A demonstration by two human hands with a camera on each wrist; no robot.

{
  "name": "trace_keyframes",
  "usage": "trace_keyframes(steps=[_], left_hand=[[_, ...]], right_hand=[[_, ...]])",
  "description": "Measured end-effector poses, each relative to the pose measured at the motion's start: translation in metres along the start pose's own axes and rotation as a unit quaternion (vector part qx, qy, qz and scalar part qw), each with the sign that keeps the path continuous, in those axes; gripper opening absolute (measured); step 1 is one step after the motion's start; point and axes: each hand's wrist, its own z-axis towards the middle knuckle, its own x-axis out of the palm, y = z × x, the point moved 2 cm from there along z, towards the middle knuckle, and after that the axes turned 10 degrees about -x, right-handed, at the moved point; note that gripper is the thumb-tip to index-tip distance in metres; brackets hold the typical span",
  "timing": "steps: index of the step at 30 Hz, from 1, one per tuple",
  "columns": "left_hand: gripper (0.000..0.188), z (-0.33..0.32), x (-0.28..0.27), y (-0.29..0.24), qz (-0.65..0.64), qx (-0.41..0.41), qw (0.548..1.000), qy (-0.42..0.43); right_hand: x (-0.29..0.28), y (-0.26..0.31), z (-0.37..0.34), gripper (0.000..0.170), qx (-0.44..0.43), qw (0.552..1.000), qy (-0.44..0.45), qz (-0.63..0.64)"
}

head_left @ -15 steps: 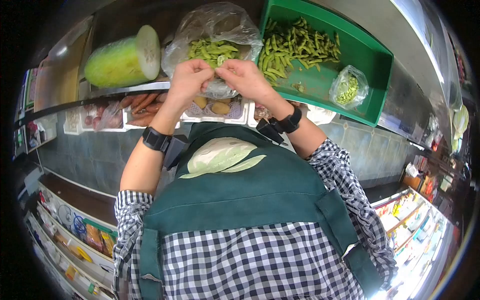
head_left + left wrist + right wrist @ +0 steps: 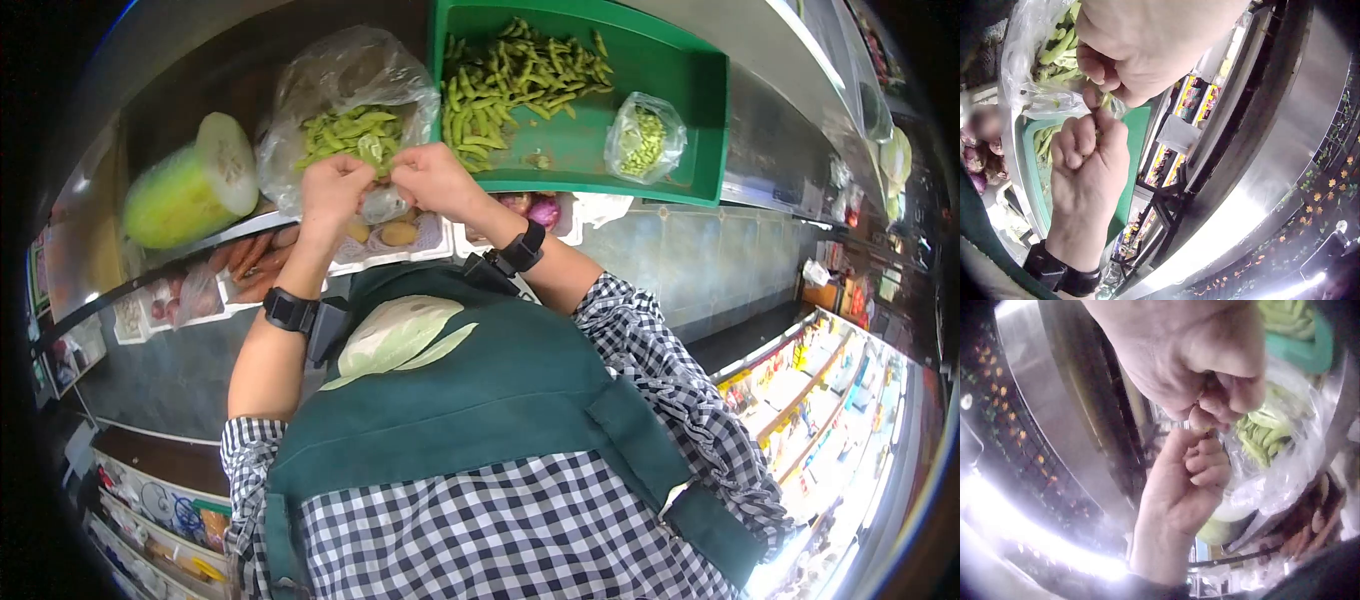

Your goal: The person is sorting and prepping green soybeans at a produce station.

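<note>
At the near edge of an open plastic bag (image 2: 310,85), a person's left hand (image 2: 338,195) and right hand (image 2: 438,182) work fingertip to fingertip on what appears to be a single green pod (image 2: 1105,100), each grip pinching it in the left wrist view, though the fingers mask most of it. Half a second earlier the tips met in the head view; now a sliver of space parts them, a likely sign that the pod is being pulled or split, the step midway. More pods (image 2: 350,133) fill the bag at 11 o'clock from the hands. Just below, at 6, sit potatoes (image 2: 398,233); at 8, orange roots (image 2: 258,262). On the dark surface (image 2: 250,70), a cut gourd (image 2: 190,185) lies at 9, while a green tray (image 2: 695,90) spans 1 to 3, holding loose pods (image 2: 475,100) and, near 3, a small bag of beans (image 2: 643,142). Farther out, tiled floor (image 2: 690,255) and brightly lit shelves (image 2: 830,400) stretch toward 4 o'clock.
</note>
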Motion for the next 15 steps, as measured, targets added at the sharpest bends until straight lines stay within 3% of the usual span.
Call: trace_keyframes(steps=[1, 2, 4, 6, 7, 8, 9, 10, 11, 13, 15], left_hand=[[0.008, 0.005, -0.001, 0.002, 0.004, 0.007, 1.000, 0.001], [0.008, 0.009, -0.001, 0.004, 0.002, 0.007, 1.000, 0.007], [0.009, 0.017, -0.009, 0.009, -0.080, 0.022, 0.997, -0.005], [0.010, 0.022, -0.017, 0.015, -0.072, 0.021, 0.997, -0.003], [0.009, 0.019, -0.020, 0.015, -0.068, 0.037, 0.997, -0.027], [0.009, 0.015, -0.022, 0.014, -0.064, 0.052, 0.995, -0.050], [0.008, 0.012, -0.024, 0.014, -0.059, 0.039, 0.996, -0.055], [0.008, 0.011, -0.023, 0.016, -0.059, 0.038, 0.996, -0.055], [0.010, 0.010, -0.021, 0.019, -0.066, 0.044, 0.996, -0.050], [0.012, 0.007, -0.019, 0.020, -0.072, 0.052, 0.995, -0.045], [0.015, 0.004, -0.013, 0.019, -0.050, 0.026, 0.998, 0.001]], right_hand=[[-0.005, -0.002, -0.003, 0.018, 0.083, 0.987, 0.012, 0.136], [-0.017, -0.001, -0.009, 0.018, 0.085, 0.988, 0.008, 0.132], [-0.053, 0.004, -0.023, 0.018, 0.079, 0.966, -0.042, 0.242], [-0.103, 0.002, -0.042, 0.020, 0.021, 0.958, -0.185, 0.217], [-0.131, 0.008, -0.053, 0.020, -0.052, 0.964, -0.238, 0.107], [-0.169, -0.009, -0.057, 0.021, -0.191, 0.876, -0.307, -0.319], [-0.206, -0.016, -0.067, 0.021, -0.133, 0.867, -0.353, -0.325], [-0.225, -0.001, -0.074, 0.023, -0.064, 0.879, -0.458, 0.117], [-0.251, -0.002, -0.078, 0.026, -0.098, 0.851, -0.508, 0.086], [-0.301, -0.018, -0.082, 0.031, -0.153, 0.843, -0.515, -0.011], [-0.330, -0.033, -0.080, 0.031, -0.137, 0.858, -0.489, -0.081]])
